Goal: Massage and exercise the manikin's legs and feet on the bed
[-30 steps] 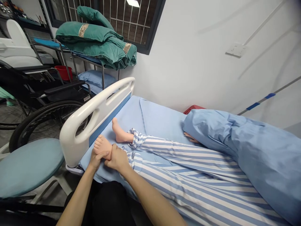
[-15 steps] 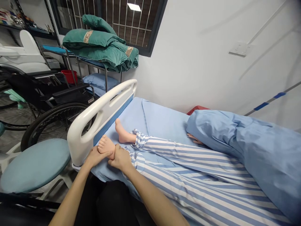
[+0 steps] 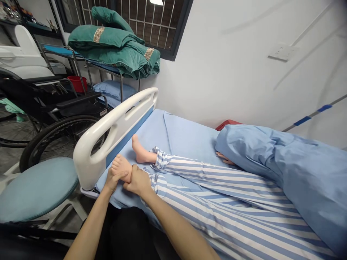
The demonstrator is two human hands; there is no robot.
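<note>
Blue sheet [image 3: 184, 131] spreads beneath the near foot [image 3: 121, 167], held between two partly closed hands: the left hand [image 3: 111, 181] cups its forefoot, the right hand [image 3: 138, 180] wraps its ankle. The far foot [image 3: 141, 154] lies just beyond them; the white footboard [image 3: 82, 159] stands left of the left hand, striped trousers [image 3: 195, 207] stretch rightward.

White wall [image 3: 217, 76]: behind the bed [image 3: 187, 130], beyond the right grip [image 3: 137, 180]. Barred, dark-framed window [image 3: 162, 34]: far beyond the grip, left of the socket panel [image 3: 283, 52]. Round-seated stool [image 3: 38, 187] and wheelchair [image 3: 76, 102]: left of the grip, on grey floor [image 3: 9, 155].
</note>
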